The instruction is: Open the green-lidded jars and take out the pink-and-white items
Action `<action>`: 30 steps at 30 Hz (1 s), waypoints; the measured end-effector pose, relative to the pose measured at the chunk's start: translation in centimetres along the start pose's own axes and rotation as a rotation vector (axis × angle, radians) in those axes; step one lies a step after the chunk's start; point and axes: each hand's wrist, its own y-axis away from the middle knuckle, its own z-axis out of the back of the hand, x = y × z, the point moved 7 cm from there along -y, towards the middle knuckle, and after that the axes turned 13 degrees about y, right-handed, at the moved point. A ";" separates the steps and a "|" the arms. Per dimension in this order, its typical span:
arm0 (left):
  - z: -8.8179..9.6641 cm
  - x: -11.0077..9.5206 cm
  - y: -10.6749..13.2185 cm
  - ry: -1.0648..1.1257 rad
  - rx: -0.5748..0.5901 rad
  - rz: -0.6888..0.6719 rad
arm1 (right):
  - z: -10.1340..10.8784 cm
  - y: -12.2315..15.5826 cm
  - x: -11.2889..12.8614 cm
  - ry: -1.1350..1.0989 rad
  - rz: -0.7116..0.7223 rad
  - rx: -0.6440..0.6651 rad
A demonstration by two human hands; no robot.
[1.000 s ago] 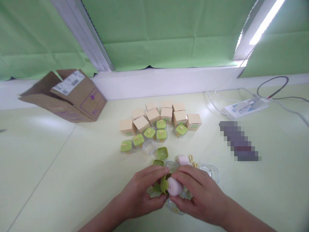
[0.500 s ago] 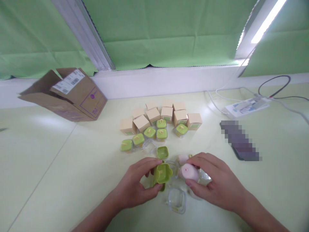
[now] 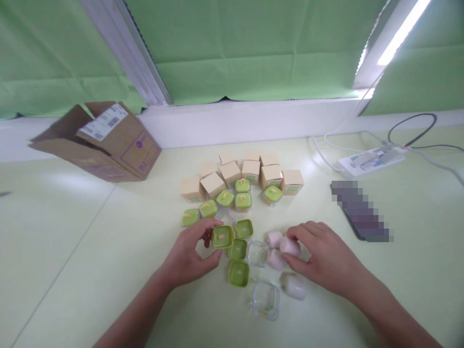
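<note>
Table: a pale, glossy table (image 3: 101,270) fills the lower view, a thin seam running across its left part; 12 o'clock is straight ahead of the wearer.
Wall: a low white ledge (image 3: 232,125) closes the table at 12, with green curtains (image 3: 253,53) hanging above it between pale window posts (image 3: 125,53).
Cardboard box: the open cardboard box (image 3: 136,152) stands near the ledge at 11.
Power strip: at 1 lies a white power strip (image 3: 369,162) with cables; a dark slab (image 3: 358,210), pixelated over, lies nearer the wearer.
Small boxes: a cluster of small boxes (image 3: 212,184) sits at 12, six green-topped jars (image 3: 242,200) on its 6 o'clock side.
Left hand: the left hand (image 3: 195,249) pinches a green lid (image 3: 223,237), hollow side up, by its edges, thumb and fingers parted by its width.
Lids: three more lids (image 3: 238,273) lie from 2 round to 5 of the held one.
Right hand: the right hand (image 3: 311,253) has thumb and fingers around a pink cylinder (image 3: 290,246); whether it bears the weight I cannot tell.
Other cylinders: these (image 3: 294,286) lie at 10, 8 and 6 from it.
Clear cups: two clear cups (image 3: 266,299) stand between lids and cylinders, one nearer 6.
</note>
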 end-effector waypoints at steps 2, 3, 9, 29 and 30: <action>0.0 0.1 0.0 -0.002 0.000 0.001 | -0.2 -0.1 0.0 0.012 0.005 0.018; 0.1 0.0 0.0 -0.002 0.000 -0.004 | -0.2 -0.2 0.1 0.015 0.006 0.024; 0.0 -0.3 -0.1 -0.010 0.007 -0.021 | -0.5 -0.2 -0.1 0.029 -0.006 0.075; -0.3 -0.3 -0.3 -0.055 0.057 -0.026 | -1.1 0.3 -0.7 0.031 0.030 0.135; -0.3 -0.3 -0.3 -0.057 0.059 -0.028 | -1.1 0.2 -0.7 0.027 0.029 0.143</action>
